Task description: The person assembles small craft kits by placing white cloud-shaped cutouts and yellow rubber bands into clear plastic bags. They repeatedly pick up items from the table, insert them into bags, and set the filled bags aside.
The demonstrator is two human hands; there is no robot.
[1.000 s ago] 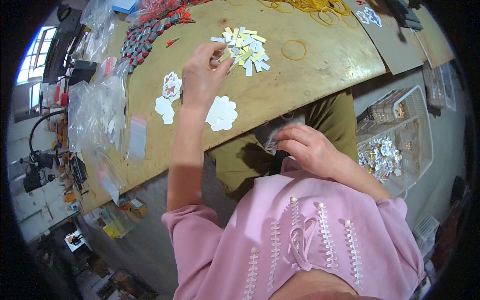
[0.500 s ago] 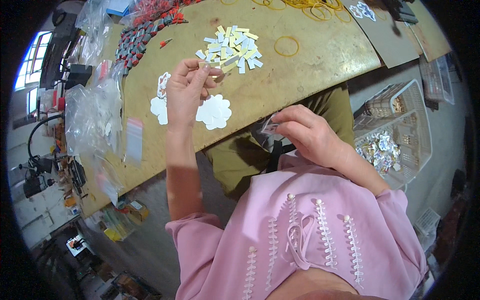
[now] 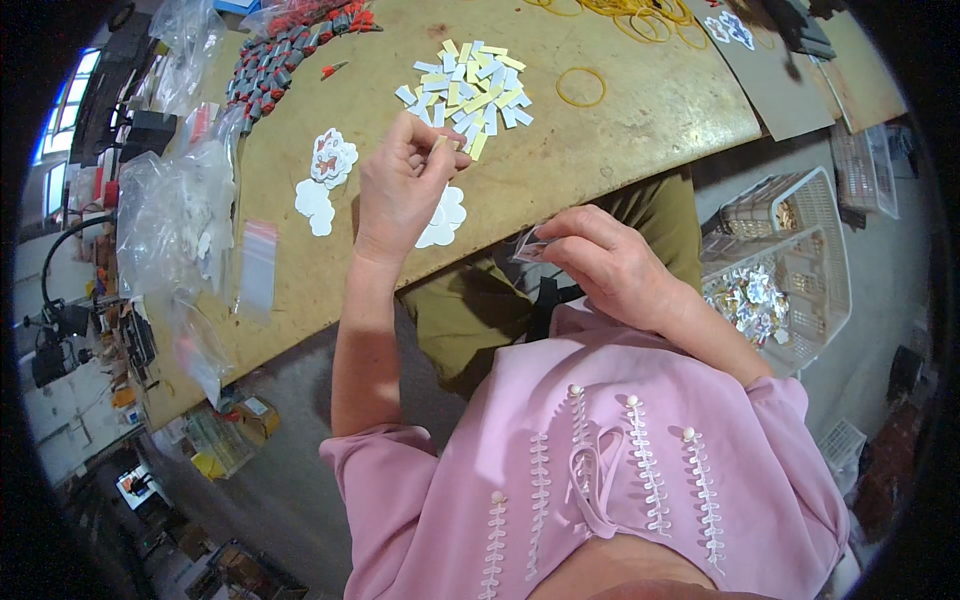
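My left hand point(image 3: 408, 178) is above the table just below a heap of small yellow and pale-blue strips point(image 3: 468, 82). Its thumb and forefinger pinch a small yellow strip point(image 3: 440, 144), mostly covered by the fingers. Near the table's front edge, my right hand point(image 3: 605, 255) closes on a small clear plastic bag point(image 3: 528, 246); what the bag contains is too small to make out. White scalloped cutouts point(image 3: 445, 222) lie partly behind my left hand. To its left are more white cutouts point(image 3: 316, 208) and a stack of printed cutouts point(image 3: 333, 158).
Grey-and-red small pieces point(image 3: 268, 75) are massed at the far left, near crumpled plastic bags point(image 3: 170, 225) and a flat zip bag point(image 3: 257, 268). Yellow rubber bands point(image 3: 640, 18) lie at the back. A white basket point(image 3: 825, 300) with shiny cutouts point(image 3: 752, 303) stands at the right.
My left hand has shifted right and slightly down, with its fingers closing tighter around the yellow strip. My right hand still holds the plastic bag, almost in the same place.
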